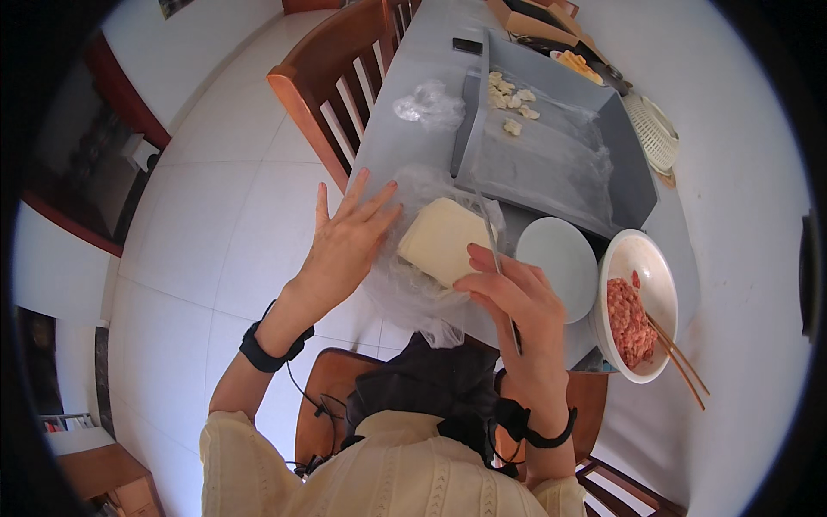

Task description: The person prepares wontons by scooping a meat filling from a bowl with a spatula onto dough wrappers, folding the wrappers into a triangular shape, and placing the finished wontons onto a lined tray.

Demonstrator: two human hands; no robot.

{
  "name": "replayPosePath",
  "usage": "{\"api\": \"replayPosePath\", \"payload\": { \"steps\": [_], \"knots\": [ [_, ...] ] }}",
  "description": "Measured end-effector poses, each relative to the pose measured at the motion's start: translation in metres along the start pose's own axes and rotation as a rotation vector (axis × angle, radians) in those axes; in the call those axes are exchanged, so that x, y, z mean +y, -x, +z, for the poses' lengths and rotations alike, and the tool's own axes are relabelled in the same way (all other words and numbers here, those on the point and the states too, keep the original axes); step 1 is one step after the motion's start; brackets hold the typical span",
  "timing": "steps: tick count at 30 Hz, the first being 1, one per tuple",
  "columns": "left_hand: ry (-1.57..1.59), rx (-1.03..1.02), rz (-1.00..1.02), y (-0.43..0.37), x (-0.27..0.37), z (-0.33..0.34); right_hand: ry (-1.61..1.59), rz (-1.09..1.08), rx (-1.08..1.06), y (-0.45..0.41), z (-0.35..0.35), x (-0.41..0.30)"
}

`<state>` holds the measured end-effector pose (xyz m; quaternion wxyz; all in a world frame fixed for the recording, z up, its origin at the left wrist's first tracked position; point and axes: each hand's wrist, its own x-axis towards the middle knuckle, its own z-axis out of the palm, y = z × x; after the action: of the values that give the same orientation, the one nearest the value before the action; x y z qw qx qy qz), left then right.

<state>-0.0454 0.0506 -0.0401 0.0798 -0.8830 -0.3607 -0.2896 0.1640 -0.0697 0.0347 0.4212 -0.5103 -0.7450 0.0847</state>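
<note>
A stack of square dough wrappers [442, 236] rests on a crumpled clear plastic bag [442, 326] at the table's near end. My left hand [342, 249] is held flat to the left of the stack, fingers spread and nothing in it. A thin metal stick [486, 213] slants through the grip of my right hand [526, 297]. The thumb and index fingertips of that hand are at the stack's right edge; whether they pinch a wrapper cannot be told. Just right of the hand lies a pale round plate [555, 258]. Beyond it stands a white bowl [623, 249] of minced meat [627, 320].
Wooden chopsticks [681, 362] jut over the bowl's rim. Behind the plate, a grey tray [627, 145] lined with plastic film holds several small filled dumplings [501, 94]. Another crumpled plastic bag [429, 106], a phone [467, 46] and a woven basket [649, 129] lie around it. A wooden chair [329, 71] stands left.
</note>
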Motion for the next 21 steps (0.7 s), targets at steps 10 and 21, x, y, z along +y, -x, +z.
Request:
{"api": "replayPosePath", "payload": {
  "steps": [10,21],
  "knots": [
    [0.341,0.183,-0.120,-0.002,-0.007,-0.016,0.269,-0.115,-0.047,-0.015,0.031,0.010],
    [0.444,0.025,-0.154,-0.014,-0.004,-0.024,0.364,-0.103,-0.070,-0.018,0.042,0.014]
  ]
}}
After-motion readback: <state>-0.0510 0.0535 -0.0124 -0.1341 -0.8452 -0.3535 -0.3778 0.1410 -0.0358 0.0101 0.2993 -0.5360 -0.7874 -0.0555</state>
